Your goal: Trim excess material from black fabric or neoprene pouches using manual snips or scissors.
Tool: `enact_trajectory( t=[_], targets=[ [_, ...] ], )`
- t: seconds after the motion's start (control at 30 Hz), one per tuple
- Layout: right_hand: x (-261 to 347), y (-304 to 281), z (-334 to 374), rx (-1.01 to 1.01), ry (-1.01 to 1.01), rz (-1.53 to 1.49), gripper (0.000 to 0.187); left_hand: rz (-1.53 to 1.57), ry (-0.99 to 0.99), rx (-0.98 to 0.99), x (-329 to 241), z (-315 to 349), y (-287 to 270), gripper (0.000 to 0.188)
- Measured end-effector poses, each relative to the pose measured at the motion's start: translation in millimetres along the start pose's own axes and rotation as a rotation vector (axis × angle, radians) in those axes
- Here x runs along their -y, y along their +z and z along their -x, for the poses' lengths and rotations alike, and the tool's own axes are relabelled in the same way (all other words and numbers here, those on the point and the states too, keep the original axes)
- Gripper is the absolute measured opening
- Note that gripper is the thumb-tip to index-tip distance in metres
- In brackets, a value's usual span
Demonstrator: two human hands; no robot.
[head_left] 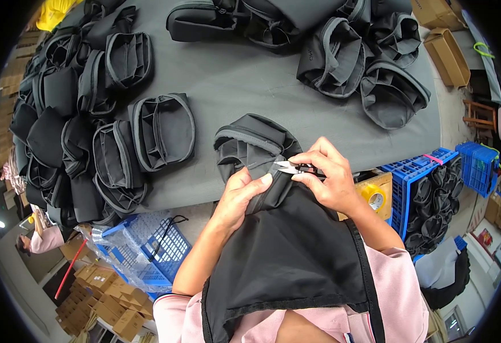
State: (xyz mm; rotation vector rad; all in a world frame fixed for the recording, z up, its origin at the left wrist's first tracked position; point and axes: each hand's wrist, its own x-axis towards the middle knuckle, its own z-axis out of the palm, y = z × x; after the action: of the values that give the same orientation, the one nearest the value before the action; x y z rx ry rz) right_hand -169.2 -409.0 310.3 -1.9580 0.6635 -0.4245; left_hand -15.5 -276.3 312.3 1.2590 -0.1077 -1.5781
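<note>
A black zippered fabric pouch (256, 131) lies at the near edge of the grey table, its opening turned up. My left hand (243, 197) pinches the pouch's near rim between thumb and fingers. In my right hand (327, 174) is a pair of small thread snips (289, 167), black-handled with bright pointed blades. The blade tips point left and rest close to the pouch's edge, near my left thumb. Whether a thread lies between the blades is too small to tell.
Several black pouches (163, 131) are heaped along the table's left; more pouches (333, 57) sit at the far right. Blue crates (399, 200) stand right of the table, one filled with pouches. Another blue crate (147, 246) is below left. A yellow tape roll (373, 196) lies by my right forearm.
</note>
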Motion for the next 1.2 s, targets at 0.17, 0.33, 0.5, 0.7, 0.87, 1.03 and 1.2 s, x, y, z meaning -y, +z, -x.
enact_trajectory(
  t=[0.17, 0.33, 0.5, 0.7, 0.87, 1.03, 1.2],
  targets=[
    [3.4, -4.5, -3.7, -0.006, -0.123, 0.098, 0.022, 0.019, -0.005, -0.003, 1.4, 0.1, 0.2, 0.032],
    [4.4, -7.8, -0.5, -0.026, -0.059, 0.023, 0.024, 0.008, -0.008, -0.008, -0.3, -0.8, 1.1, 0.033],
    [6.8, -7.0, -7.0, 0.032, -0.028, 0.070, 0.020, -0.016, -0.018, -0.042, 0.8, -1.4, 2.8, 0.032],
    [10.2, -0.5, -10.6, -0.093, 0.151, -0.321, 0.024, 0.724, 0.060, -0.238, -38.8, -12.8, 7.9, 0.026],
    [12.2, 34.7, -29.3, -0.045, 0.160, -0.081, 0.044, 0.911, 0.296, -0.413, -37.8, -79.6, -25.3, 0.032],
    [-42.6, 60.9, -59.7, -0.158, 0.301, -0.237, 0.032, -0.052, 0.189, -0.316, -33.3, -73.9, -32.7, 0.032],
    [-27.0, 50.0, -77.6, 0.009, 0.398, -0.662, 0.019, -0.594, -0.056, -0.005, -43.7, -67.3, -35.7, 0.046]
  ],
)
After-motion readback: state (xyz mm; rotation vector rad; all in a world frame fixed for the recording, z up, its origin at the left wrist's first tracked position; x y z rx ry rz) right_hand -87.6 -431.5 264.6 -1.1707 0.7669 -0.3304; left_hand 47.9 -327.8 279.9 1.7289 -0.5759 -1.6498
